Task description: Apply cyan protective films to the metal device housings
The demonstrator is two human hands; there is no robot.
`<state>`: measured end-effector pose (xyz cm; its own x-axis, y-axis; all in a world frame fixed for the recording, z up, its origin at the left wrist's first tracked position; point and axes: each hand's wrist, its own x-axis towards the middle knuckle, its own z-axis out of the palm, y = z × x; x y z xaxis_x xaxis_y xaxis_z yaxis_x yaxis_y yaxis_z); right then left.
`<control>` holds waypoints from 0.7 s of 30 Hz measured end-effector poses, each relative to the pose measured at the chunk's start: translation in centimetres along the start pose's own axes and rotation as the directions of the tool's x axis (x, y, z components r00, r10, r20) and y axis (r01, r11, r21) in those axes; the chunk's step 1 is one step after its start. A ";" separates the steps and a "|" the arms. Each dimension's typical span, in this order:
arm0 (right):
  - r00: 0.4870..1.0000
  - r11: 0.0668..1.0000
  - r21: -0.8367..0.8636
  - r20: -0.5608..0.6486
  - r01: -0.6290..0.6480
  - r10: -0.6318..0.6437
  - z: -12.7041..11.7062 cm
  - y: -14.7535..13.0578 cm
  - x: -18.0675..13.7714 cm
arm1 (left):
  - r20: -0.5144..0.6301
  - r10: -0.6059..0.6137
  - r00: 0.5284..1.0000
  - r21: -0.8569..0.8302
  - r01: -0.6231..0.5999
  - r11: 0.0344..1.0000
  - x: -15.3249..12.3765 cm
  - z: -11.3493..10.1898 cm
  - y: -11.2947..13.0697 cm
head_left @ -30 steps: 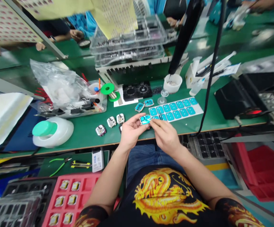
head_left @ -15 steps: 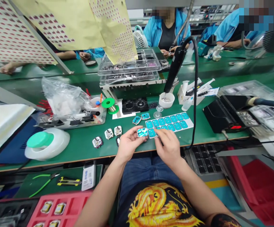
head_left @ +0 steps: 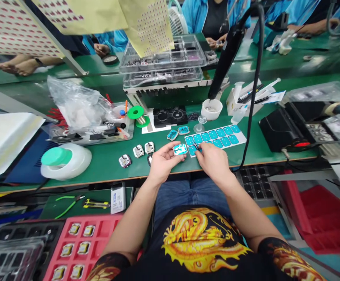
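Between the thumb and fingers of my left hand (head_left: 161, 163) is a small watch-like housing (head_left: 180, 149), its face covered in teal and white. My right hand (head_left: 215, 160) pinches slim dark tweezers (head_left: 196, 145), tips over the near left corner of a white sheet of teal stickers (head_left: 241, 139). The housing sits just left of that sheet. Behind it lie two similar teal-faced housings, one tilted (head_left: 172, 135) and one flatter (head_left: 183, 130). Left of my left hand are silvery housings (head_left: 138, 151), one partly hidden by my fingers.
Behind the sheet stand a white cup (head_left: 212, 110), a clear stand (head_left: 200, 124) and a black fixture (head_left: 170, 116). A black handheld tool (head_left: 226, 58) hangs with its cable looping down at right. A green-capped bottle (head_left: 66, 160) stands left. Co-workers' hands (head_left: 217, 42) are across the bench.
My view has tipped downward, so the bench appears higher and more of the red tray shows. Both hands keep their hold beside the sheet. A co-worker's hands at far left now rest together.
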<state>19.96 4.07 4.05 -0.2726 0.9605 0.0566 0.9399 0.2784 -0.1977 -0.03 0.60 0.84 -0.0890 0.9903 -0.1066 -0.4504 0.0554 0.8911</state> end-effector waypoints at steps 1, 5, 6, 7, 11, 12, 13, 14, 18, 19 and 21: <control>1.000 0.999 0.031 -0.009 0.007 -0.007 0.1 0.2 0.1 | 0.002 0.004 1.000 0.007 -0.004 1.000 0.0 0.0 0.0; 0.988 0.949 0.310 -0.152 0.047 0.001 0.5 1.4 0.1 | 0.020 0.024 1.000 0.017 -0.024 1.000 0.1 -0.2 -0.3; 0.982 0.915 0.398 -0.189 0.059 0.018 0.5 1.8 0.0 | 0.029 0.030 0.999 0.018 -0.031 0.999 0.1 -0.3 -0.3; 0.976 0.874 0.482 -0.212 0.067 0.042 0.5 2.1 -0.1 | 0.038 0.037 0.999 0.018 -0.038 0.999 0.2 -0.3 -0.4; 0.964 0.657 0.753 -0.199 0.037 0.174 0.2 2.4 -0.9 | 0.061 0.047 0.997 0.031 -0.049 0.998 0.2 -0.5 -0.6; 0.961 0.583 0.812 -0.183 0.028 0.209 0.1 2.3 -1.0 | 0.066 0.044 0.997 0.035 -0.046 0.998 0.2 -0.5 -0.7; 0.958 0.502 0.865 -0.165 0.026 0.234 0.0 2.2 -1.2 | 0.071 0.041 0.997 0.040 -0.044 0.998 0.2 -0.6 -0.7; 0.958 0.423 0.906 -0.148 0.031 0.245 -0.1 2.0 -1.4 | 0.077 0.040 0.996 0.044 -0.043 0.998 0.2 -0.6 -0.7; 0.976 0.276 0.959 -0.120 0.066 0.184 -0.4 1.6 -2.0 | 0.091 0.039 0.995 0.048 -0.043 0.998 0.1 -0.6 -0.6; 0.978 0.271 0.960 -0.126 0.077 0.167 -0.5 1.5 -2.1 | 0.091 0.038 0.995 0.046 -0.042 0.998 0.1 -0.6 -0.6; 0.977 0.265 0.957 -0.158 0.116 0.144 -0.4 1.2 -2.4 | 0.089 0.039 0.995 0.044 -0.043 0.998 0.0 -0.6 -0.6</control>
<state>21.79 2.13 4.11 -0.0983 0.9784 0.1817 0.0209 0.1846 -0.9826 -0.28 0.51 0.08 -0.0272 0.9991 -0.0323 -0.4068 0.0184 0.9133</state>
